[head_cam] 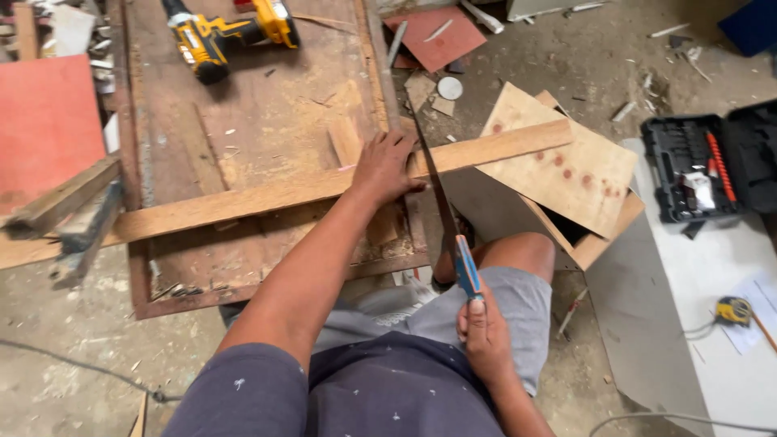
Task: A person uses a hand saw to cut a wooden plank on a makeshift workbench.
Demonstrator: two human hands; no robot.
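My left hand (384,167) presses flat on a long wooden plank (243,202) that lies across a low wooden workbench (267,105). In my right hand (484,332) is the blue handle of a hand saw (441,198), and its thin dark blade rests on the plank just right of my left fingers. The plank's right end sticks out past the bench over a plywood box (566,174). My knee, in grey shorts, is raised below the saw.
Two yellow cordless drills (231,34) lie at the bench's far end. An open black tool case (708,166) and a yellow tape measure (734,309) sit on a white board at right. Red boards, timber offcuts and scraps litter the concrete floor.
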